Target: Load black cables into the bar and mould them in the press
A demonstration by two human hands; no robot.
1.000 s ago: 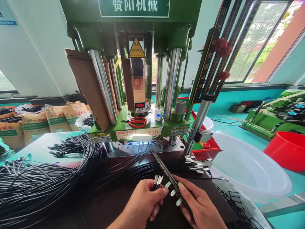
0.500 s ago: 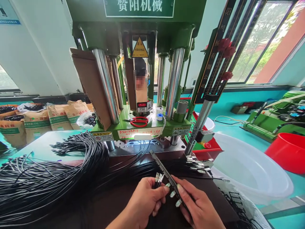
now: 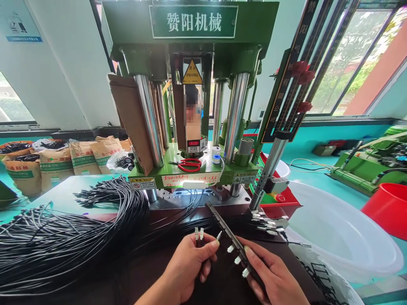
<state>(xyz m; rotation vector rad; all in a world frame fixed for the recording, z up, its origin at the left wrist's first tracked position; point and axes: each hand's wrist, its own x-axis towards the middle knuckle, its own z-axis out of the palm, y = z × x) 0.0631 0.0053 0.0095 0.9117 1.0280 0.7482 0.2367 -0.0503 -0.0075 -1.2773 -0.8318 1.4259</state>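
Note:
My left hand (image 3: pixel 193 260) is closed around several thin black cables tipped with metal connectors (image 3: pixel 199 233). One connector (image 3: pixel 219 235) pokes out between its thumb and forefinger, close to a long dark bar (image 3: pixel 226 228) but apart from it. My right hand (image 3: pixel 269 269) grips the near end of this bar, thumb on top. Several silvery connectors (image 3: pixel 238 260) stick out of the bar's left side, and the bar slants away toward the press. Behind it, a bundle of black cables ends in metal plugs (image 3: pixel 270 222) on the dark table (image 3: pixel 159 271).
A green press (image 3: pixel 193 169) stands ahead, red-handled scissors (image 3: pixel 190 164) on its ledge. Large piles of black cables (image 3: pixel 95 228) spread at the left. A white tub (image 3: pixel 343 228) and a red bucket (image 3: pixel 389 212) are at the right. Paper sacks (image 3: pixel 55 165) line the back left.
My left hand has drawn slightly left of the bar, with one connector now singled out at its fingertips. My right hand and the bar appear a little further right; the view has tilted up.

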